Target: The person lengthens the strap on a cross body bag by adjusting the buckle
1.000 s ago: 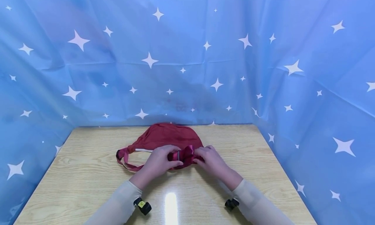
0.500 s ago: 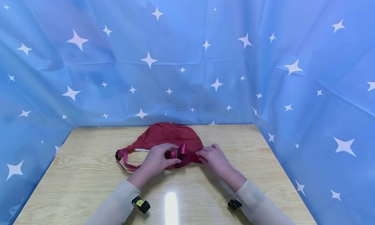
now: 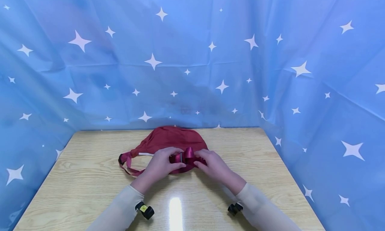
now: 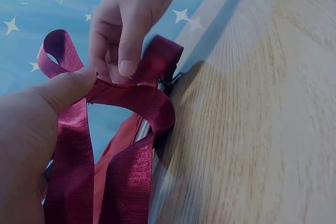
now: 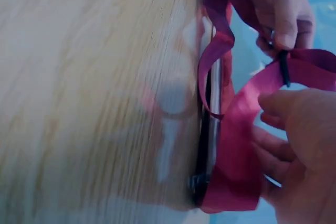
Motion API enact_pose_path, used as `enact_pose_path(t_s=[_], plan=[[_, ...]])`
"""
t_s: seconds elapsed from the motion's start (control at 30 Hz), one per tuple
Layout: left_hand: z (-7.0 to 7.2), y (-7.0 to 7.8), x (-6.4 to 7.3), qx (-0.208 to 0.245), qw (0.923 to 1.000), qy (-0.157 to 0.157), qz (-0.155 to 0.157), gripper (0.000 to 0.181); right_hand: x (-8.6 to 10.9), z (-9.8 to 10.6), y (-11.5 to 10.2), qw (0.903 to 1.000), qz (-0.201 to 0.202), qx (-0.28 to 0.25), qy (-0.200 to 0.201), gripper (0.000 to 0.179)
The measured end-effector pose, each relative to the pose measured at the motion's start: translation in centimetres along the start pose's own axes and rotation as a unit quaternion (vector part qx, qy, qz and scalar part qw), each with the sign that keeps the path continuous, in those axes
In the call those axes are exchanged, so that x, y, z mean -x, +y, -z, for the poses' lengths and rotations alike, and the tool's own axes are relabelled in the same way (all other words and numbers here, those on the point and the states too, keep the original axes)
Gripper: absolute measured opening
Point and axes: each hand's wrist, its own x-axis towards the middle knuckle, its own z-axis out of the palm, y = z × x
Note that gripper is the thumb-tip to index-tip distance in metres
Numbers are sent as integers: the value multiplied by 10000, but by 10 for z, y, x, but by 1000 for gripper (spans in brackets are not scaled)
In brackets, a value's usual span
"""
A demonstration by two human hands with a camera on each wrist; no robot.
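Note:
A dark red waist bag (image 3: pixel 177 139) lies at the back of the table. My left hand (image 3: pixel 163 162) pinches its crimson strap (image 4: pixel 73 135) at a dark slider (image 5: pixel 284 68), as the right wrist view shows. Just right of the slider, the strap (image 3: pixel 188 153) stands up in a small loop. My right hand (image 3: pixel 212 160) is beside that loop, thumb and fingers parted around the strap (image 5: pixel 241 145). In the left wrist view the right hand (image 4: pixel 131 24) shows a gap between thumb and fingers. Its fingertips are partly hidden behind the strap in the right wrist view.
The wooden table (image 3: pixel 99 191) runs under both hands. A blue curtain with white stars (image 3: pixel 186 57) hangs behind it and along both sides. At the bag's left end, a black buckle (image 3: pixel 121 159) and a slack strap loop lie on the table.
My right hand moved right along the strap to the bag's end, then back left to the small loop. The loop became smaller and shifted left. My left hand shifted slightly left, still pinching the strap.

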Motion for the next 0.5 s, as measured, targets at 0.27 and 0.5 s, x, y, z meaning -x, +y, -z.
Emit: enact_pose_path(t_s=[0.27,0.5], plan=[[3,-2,0,53,10000,30,-34,50,1,1,1,9999,93,-90,114,25],[8,-4,1,27,9999,100,-86,49,7,7,9,9928,501,1022,365,29]])
